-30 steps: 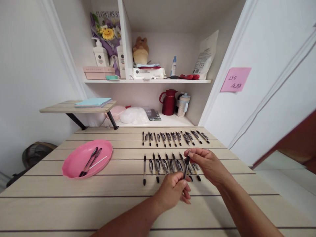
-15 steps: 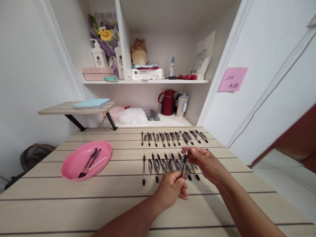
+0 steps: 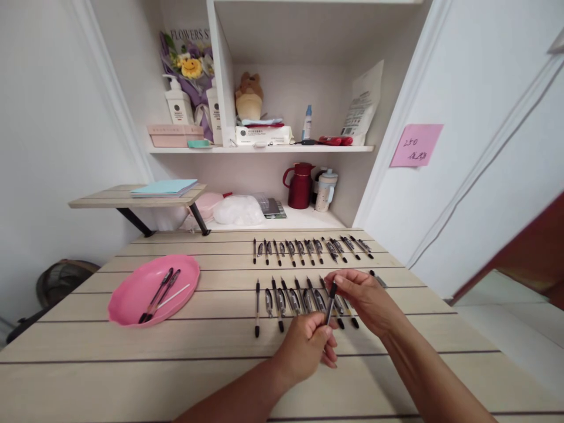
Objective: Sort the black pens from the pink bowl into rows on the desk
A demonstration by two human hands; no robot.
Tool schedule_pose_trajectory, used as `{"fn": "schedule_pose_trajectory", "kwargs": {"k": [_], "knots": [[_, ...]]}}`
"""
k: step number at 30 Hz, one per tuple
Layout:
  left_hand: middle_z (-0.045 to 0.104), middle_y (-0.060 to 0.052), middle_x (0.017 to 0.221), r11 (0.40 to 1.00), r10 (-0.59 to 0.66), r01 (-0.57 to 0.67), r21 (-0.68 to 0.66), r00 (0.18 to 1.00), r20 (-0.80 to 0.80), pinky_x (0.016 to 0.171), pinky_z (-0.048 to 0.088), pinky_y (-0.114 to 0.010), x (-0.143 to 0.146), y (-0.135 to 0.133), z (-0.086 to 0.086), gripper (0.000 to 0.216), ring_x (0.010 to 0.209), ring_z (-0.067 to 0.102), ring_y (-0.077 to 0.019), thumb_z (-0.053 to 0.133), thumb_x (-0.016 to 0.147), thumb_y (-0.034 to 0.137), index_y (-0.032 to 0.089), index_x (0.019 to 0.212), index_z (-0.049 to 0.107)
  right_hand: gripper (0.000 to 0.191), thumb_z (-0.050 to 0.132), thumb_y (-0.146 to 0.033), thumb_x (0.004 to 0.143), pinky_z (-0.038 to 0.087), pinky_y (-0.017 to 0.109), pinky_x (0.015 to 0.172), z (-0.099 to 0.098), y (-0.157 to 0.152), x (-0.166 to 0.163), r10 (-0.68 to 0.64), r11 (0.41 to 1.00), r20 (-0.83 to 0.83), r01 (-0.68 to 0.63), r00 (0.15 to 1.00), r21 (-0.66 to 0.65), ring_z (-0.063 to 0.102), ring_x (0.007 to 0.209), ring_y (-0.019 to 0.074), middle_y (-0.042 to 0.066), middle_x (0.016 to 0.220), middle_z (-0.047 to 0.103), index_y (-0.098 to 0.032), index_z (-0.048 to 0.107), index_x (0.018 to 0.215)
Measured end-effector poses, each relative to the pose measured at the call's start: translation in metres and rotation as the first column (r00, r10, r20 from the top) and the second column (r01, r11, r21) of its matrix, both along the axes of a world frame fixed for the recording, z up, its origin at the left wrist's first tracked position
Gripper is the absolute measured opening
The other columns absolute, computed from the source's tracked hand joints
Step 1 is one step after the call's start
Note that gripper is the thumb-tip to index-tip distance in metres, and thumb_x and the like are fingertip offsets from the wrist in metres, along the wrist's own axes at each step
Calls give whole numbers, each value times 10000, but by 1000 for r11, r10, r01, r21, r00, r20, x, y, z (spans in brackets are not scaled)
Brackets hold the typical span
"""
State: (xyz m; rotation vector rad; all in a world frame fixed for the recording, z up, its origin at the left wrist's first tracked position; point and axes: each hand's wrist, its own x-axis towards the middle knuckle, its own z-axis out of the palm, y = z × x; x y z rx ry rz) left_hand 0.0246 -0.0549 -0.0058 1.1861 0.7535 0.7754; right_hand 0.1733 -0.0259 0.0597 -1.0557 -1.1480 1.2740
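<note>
Over the table, my left hand [image 3: 304, 346] grips the lower barrel of an upright, slightly tilted pen [image 3: 330, 304] with a black grip. The fingers of my right hand [image 3: 363, 294] are pinched at the top end of that pen; its tip is now hidden by them. Behind and to the left of my hands lies a front row of pens, such as the leftmost pen [image 3: 258, 308], with short dark clip pieces [image 3: 269, 302] between them. A similar back row of pens [image 3: 300, 251] lies farther off. My hands partly cover the front row.
At left is a pink tray [image 3: 115, 305] holding two pens [image 3: 164, 291] and a thin white stick [image 3: 174, 295]. A small raised shelf [image 3: 101, 197] carries blue paper [image 3: 165, 187]. A red jug [image 3: 299, 187] and a cup [image 3: 325, 191] stand at the back under the cabinet shelf [image 3: 264, 149].
My right hand has closed from loosely spread fingers onto the pen's top end, covering its tip. My left hand keeps its hold. The view has tilted up slightly.
</note>
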Motion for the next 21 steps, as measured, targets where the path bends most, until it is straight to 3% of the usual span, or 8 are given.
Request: {"fn": "schedule_pose_trajectory", "kwargs": {"k": [2, 6, 11, 15, 19, 21], "knots": [[505, 19, 632, 1000, 7, -7, -4, 1000, -1, 467, 465, -213, 0, 0, -1, 247, 462, 510, -62, 478, 738, 338, 130, 864, 523, 222, 723, -373, 582, 403, 260, 625, 0, 0, 0, -36, 999, 26, 37, 999, -8, 524, 628, 127, 17, 672, 630, -178, 625, 626], [507, 20, 626, 1000, 18, -18, -18, 1000, -6, 468, 464, -222, 1, 0, 1, 259, 458, 509, -65, 488, 731, 356, 132, 857, 523, 275, 652, -426, 656, 426, 308, 702, 1, -1, 1, 67, 995, -63, -71, 996, -63, 566, 775, 177, 60, 847, 651, -191, 653, 799], [507, 22, 632, 1000, 20, -20, -17, 1000, -5, 456, 451, -212, 0, 0, 3, 286, 454, 507, -63, 503, 714, 384, 135, 855, 524, 164, 718, -317, 611, 413, 264, 679, -2, -1, 3, 0, 1000, -54, -1, 999, -23, 538, 679, 129, 17, 714, 631, -185, 624, 640], [503, 27, 619, 999, 26, -26, -26, 1000, -5, 456, 448, -212, 0, 0, 2, 291, 450, 503, -63, 504, 707, 388, 137, 854, 521, 255, 681, -342, 653, 418, 310, 746, -1, -1, 1, 102, 992, -106, -109, 989, -64, 558, 804, 171, 63, 893, 644, -189, 650, 854], [503, 27, 624, 999, 26, -26, -25, 1000, -8, 456, 445, -217, 0, 1, 1, 285, 445, 501, -62, 499, 705, 381, 138, 853, 520, 174, 730, -302, 593, 411, 263, 679, -2, 1, -1, 31, 999, -54, -33, 998, -27, 534, 679, 130, 26, 719, 627, -168, 631, 645], [505, 25, 628, 999, 33, -33, -32, 999, -10, 459, 446, -226, 0, 1, 1, 278, 446, 504, -66, 495, 706, 371, 137, 854, 519, 196, 730, -308, 594, 413, 268, 678, -3, 2, 0, 35, 998, -56, -38, 998, -56, 545, 700, 137, 25, 762, 638, -187, 649, 724]]}}
